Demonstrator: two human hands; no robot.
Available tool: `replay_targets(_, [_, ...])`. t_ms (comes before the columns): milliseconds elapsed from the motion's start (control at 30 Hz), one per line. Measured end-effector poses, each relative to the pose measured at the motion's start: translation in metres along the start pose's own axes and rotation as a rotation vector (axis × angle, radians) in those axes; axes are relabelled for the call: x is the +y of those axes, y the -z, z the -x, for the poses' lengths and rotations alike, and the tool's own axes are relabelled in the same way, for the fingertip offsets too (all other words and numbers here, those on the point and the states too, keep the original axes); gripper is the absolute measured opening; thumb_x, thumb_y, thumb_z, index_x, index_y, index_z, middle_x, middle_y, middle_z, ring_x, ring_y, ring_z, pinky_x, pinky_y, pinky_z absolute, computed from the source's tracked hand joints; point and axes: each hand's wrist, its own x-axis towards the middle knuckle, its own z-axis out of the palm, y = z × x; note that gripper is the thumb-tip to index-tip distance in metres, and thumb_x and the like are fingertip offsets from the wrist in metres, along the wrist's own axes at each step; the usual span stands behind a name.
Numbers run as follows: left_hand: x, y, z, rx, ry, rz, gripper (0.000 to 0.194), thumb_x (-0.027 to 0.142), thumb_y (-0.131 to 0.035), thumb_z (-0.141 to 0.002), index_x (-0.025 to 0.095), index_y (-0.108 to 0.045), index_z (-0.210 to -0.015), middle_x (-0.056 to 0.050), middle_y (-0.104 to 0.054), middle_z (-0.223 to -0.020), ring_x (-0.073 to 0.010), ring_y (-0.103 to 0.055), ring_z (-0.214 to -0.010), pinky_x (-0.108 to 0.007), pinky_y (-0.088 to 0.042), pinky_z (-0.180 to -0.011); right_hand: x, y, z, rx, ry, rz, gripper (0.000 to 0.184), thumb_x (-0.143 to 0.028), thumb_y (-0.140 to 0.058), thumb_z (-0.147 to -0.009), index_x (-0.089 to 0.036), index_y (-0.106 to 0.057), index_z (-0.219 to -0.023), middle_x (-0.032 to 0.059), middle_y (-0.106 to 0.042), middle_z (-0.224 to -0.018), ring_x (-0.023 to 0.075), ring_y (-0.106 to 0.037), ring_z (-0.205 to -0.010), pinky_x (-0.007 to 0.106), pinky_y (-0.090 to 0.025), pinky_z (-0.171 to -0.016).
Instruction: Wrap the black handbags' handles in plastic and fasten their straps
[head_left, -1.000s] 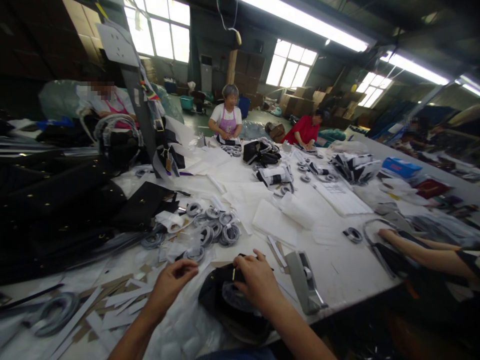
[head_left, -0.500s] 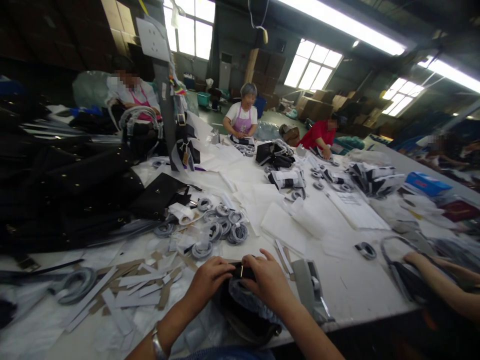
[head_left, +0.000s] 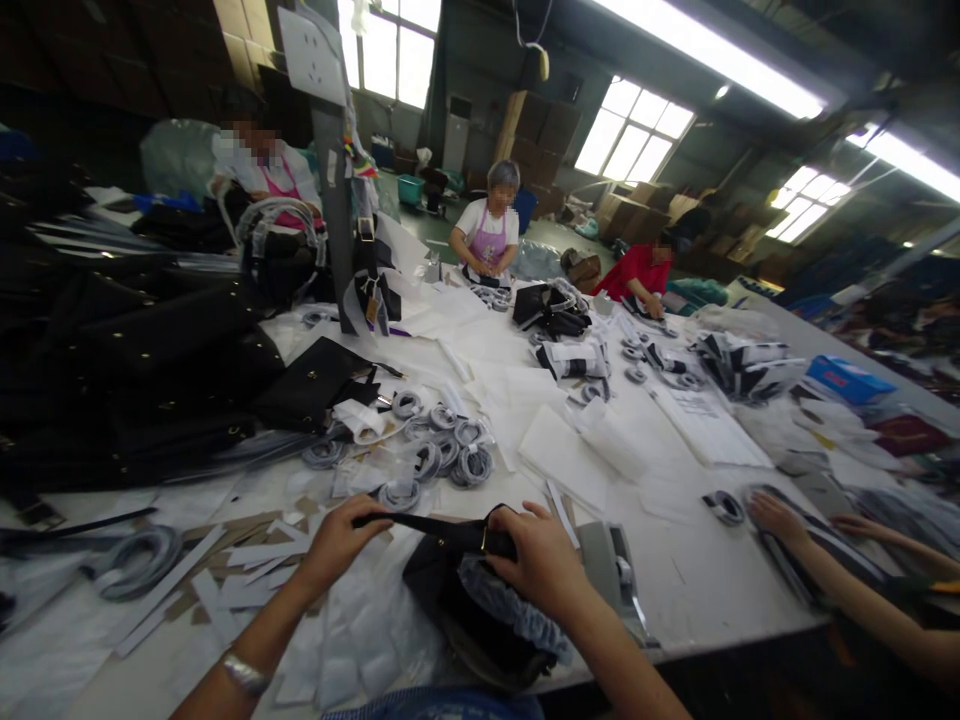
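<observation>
In front of me a black handbag (head_left: 439, 585) stands open on the table, with crumpled clear plastic (head_left: 514, 612) inside it. A black strap (head_left: 427, 525) with a gold-coloured buckle (head_left: 483, 538) runs across its top. My left hand (head_left: 337, 545) pinches the strap's free end, pulled out to the left of the bag. The fingers of my right hand (head_left: 541, 560) are closed around the strap beside the buckle, at the bag's upper edge. Part of the bag is hidden behind my right hand and forearm.
Card strips (head_left: 262, 555) lie to the left, below coiled wrapped straps (head_left: 472, 465). Black bags (head_left: 150, 350) are heaped at the far left. A grey desktop device (head_left: 611, 575) stands right of the bag. A co-worker's hands (head_left: 780, 520) work at the right; other people sit across the table.
My left hand has moved left from the buckle, drawing the strap end out straight. My right hand stays at the buckle. The co-worker's hands at the right have shifted over their work.
</observation>
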Motion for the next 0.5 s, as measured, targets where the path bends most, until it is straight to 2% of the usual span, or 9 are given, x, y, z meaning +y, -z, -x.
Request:
replay_targets(67, [-0.023,0.022,0.001,0.124,0.101,0.032,0.026,0.042,-0.083,-0.061,0.02,-0.078,-0.075,-0.004,-0.072,-0.08,-0.0251,-0.066,-0.082,-0.036,-0.051,-0.082,0.001,-0.002,-0.001,-0.003,-0.021,-0.066,0.028,-0.017,-0.075,-0.07,-0.023,-0.065,-0.095,0.0032,-0.074,-0.088,0.0252,-0.068,-0.086,0.038,-0.045,-0.091])
replay_targets(100, [-0.032,0.027,0.003,0.177,0.147,0.055,0.031,0.046,-0.082,-0.062,0.019,-0.077,-0.078,-0.004,-0.073,-0.081,-0.0244,-0.066,-0.081,-0.035,-0.052,-0.08,0.002,-0.003,-0.002,-0.005,-0.028,-0.102,0.028,-0.016,-0.074,-0.07,-0.023,-0.065,-0.095,0.0032,-0.074,-0.091,0.0247,-0.068,-0.088,0.035,-0.048,-0.086])
replay_targets(167, [-0.043,0.022,0.009,0.248,0.216,0.115,0.038,0.053,-0.076,-0.069,0.019,-0.074,-0.087,-0.004,-0.073,-0.083,-0.0216,-0.068,-0.078,-0.034,-0.055,-0.077,0.002,-0.007,-0.003,-0.007,-0.03,-0.179,0.028,-0.016,-0.072,-0.073,-0.024,-0.065,-0.098,0.0027,-0.074,-0.096,0.0231,-0.069,-0.092,0.031,-0.05,-0.08])
replay_targets(267, [-0.039,-0.018,0.021,0.241,0.246,0.201,0.041,0.057,-0.062,-0.082,0.018,-0.07,-0.092,-0.005,-0.073,-0.081,-0.0178,-0.07,-0.071,-0.033,-0.058,-0.074,0.004,-0.011,-0.005,0.006,-0.027,-0.277,0.026,-0.017,-0.068,-0.078,-0.023,-0.066,-0.103,0.0035,-0.074,-0.101,0.0218,-0.069,-0.096,0.031,-0.051,-0.085])
replay_targets(367, [-0.014,-0.067,0.029,0.111,0.194,0.233,0.037,0.051,-0.062,-0.085,0.017,-0.073,-0.094,-0.01,-0.076,-0.088,-0.0214,-0.073,-0.077,-0.033,-0.058,-0.072,0.007,-0.015,-0.006,0.027,-0.025,-0.337,0.028,-0.018,-0.067,-0.08,-0.021,-0.066,-0.108,0.0052,-0.073,-0.102,0.0216,-0.069,-0.095,0.032,-0.052,-0.087])
replay_targets(433, [0.009,-0.091,0.031,0.0,0.106,0.227,0.03,0.041,-0.076,-0.075,0.02,-0.075,-0.098,-0.009,-0.077,-0.1,-0.0256,-0.07,-0.095,-0.037,-0.054,-0.086,0.009,-0.017,-0.006,0.038,-0.014,-0.36,0.031,-0.016,-0.068,-0.079,-0.021,-0.067,-0.109,0.0057,-0.071,-0.105,0.0205,-0.067,-0.095,0.031,-0.052,-0.087])
replay_targets(500, [0.031,-0.105,0.027,-0.092,0.015,0.211,0.033,0.032,-0.083,-0.067,0.024,-0.077,-0.099,-0.006,-0.076,-0.105,-0.0275,-0.066,-0.104,-0.037,-0.049,-0.095,0.009,-0.019,-0.005,0.065,0.006,-0.398,0.032,-0.014,-0.069,-0.078,-0.021,-0.068,-0.109,0.006,-0.066,-0.108,0.0196,-0.065,-0.098,0.029,-0.052,-0.087])
